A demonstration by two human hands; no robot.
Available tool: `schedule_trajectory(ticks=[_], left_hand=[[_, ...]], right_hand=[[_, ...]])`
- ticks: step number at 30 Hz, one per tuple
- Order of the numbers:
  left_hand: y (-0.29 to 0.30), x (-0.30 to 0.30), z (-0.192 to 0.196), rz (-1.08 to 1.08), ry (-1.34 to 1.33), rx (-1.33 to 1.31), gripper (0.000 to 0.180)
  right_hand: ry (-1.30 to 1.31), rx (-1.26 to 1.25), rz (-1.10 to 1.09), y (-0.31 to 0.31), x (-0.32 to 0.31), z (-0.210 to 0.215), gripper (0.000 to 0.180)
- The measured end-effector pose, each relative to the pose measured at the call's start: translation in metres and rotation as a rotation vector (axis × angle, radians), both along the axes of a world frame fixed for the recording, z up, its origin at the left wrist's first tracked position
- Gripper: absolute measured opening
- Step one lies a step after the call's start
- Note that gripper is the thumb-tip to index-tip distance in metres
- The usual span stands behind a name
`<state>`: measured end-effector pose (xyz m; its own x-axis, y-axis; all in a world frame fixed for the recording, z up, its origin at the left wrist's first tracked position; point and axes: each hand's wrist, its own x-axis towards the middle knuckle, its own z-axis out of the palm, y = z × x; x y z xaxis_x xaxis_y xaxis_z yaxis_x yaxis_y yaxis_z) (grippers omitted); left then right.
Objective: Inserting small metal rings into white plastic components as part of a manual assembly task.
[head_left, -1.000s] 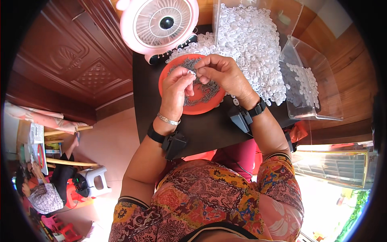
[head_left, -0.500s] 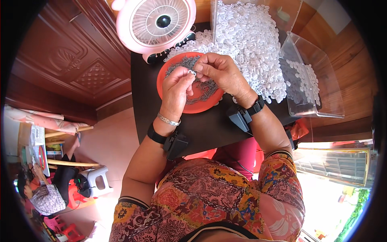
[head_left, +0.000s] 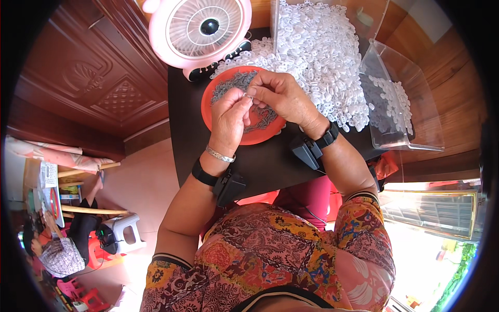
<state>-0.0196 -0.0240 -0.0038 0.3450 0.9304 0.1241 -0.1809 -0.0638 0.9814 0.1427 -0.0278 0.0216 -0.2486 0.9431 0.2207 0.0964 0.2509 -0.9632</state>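
My left hand (head_left: 230,117) and my right hand (head_left: 281,95) meet fingertip to fingertip over an orange-red round dish (head_left: 215,91) that holds several small grey metal pieces (head_left: 235,82). Between the pinched fingers of both hands sits a tiny white plastic piece (head_left: 249,95), too small to make out in detail. A large heap of small white plastic pieces (head_left: 312,47) lies on the dark table (head_left: 260,164) just behind and right of the dish. Both wrists wear black bands with black boxes.
A pink round table fan (head_left: 200,31) stands behind the dish. A clear plastic box (head_left: 395,104) with several white pieces is at the right. A wooden door is at the left. Another person sits low at far left (head_left: 57,249) near a white stool (head_left: 122,231).
Both hands stay together over the dish, with only slight finger movement. The view has shifted a little.
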Motion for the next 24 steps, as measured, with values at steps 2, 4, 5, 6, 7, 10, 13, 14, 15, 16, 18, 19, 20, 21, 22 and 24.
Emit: schedule_trajectory(ticks=[2, 4, 5, 6, 7, 10, 13, 14, 15, 16, 18, 19, 20, 21, 22, 24], left_hand=[[-0.002, 0.002, -0.001, 0.006, -0.012, 0.0, 0.014], [-0.003, 0.001, -0.001, 0.025, -0.027, 0.016, 0.014], [-0.004, 0.0, -0.002, 0.03, -0.04, 0.005, 0.014], [-0.003, 0.002, -0.004, 0.023, -0.041, 0.007, 0.014], [-0.002, 0.003, -0.006, 0.031, -0.06, 0.021, 0.015], [0.001, 0.006, -0.006, 0.044, -0.044, 0.046, 0.015], [0.005, 0.007, -0.007, 0.058, 0.001, 0.046, 0.014], [0.005, 0.006, -0.007, 0.074, 0.012, 0.037, 0.014], [0.007, 0.004, -0.008, 0.063, -0.008, 0.052, 0.014], [0.007, 0.002, -0.008, 0.063, -0.01, 0.052, 0.014], [0.011, 0.001, -0.008, 0.033, -0.102, -0.02, 0.013], [0.01, 0.001, -0.006, 0.037, -0.104, -0.032, 0.012], [0.01, 0.001, -0.005, 0.036, -0.106, -0.032, 0.012], [0.01, 0.0, -0.005, 0.033, -0.11, -0.036, 0.013], [0.01, 0.0, -0.005, 0.031, -0.115, -0.039, 0.013], [0.01, -0.001, -0.004, 0.026, -0.114, -0.039, 0.013]], right_hand=[[0.027, -0.012, -0.002, 0.0, -0.003, -0.002, 0.012], [0.065, -0.029, 0.001, -0.002, -0.005, 0.0, 0.011], [0.063, -0.027, -0.006, -0.002, -0.006, 0.0, 0.011], [0.025, 0.009, -0.017, -0.001, -0.007, -0.003, 0.011], [-0.014, 0.044, -0.028, -0.001, -0.006, -0.004, 0.011], [-0.023, 0.0, 0.035, 0.004, 0.006, -0.004, 0.012], [-0.123, 0.077, -0.093, 0.011, 0.023, 0.001, 0.015], [-0.2, 0.132, -0.276, 0.016, 0.032, 0.004, 0.016], [-0.364, 0.251, -0.468, 0.019, 0.043, 0.006, 0.018], [-0.529, 0.37, -0.659, 0.022, 0.053, 0.009, 0.019], [-0.652, 0.324, -0.757, 0.028, 0.072, 0.003, 0.02], [-0.767, 0.271, -0.742, 0.033, 0.082, -0.007, 0.021], [-0.881, 0.217, -0.721, 0.035, 0.086, -0.01, 0.022], [-0.893, 0.146, -0.61, 0.036, 0.09, -0.014, 0.022], [-0.895, 0.146, -0.61, 0.037, 0.092, -0.018, 0.022], [-0.858, 0.065, -0.483, 0.037, 0.091, -0.02, 0.022]])
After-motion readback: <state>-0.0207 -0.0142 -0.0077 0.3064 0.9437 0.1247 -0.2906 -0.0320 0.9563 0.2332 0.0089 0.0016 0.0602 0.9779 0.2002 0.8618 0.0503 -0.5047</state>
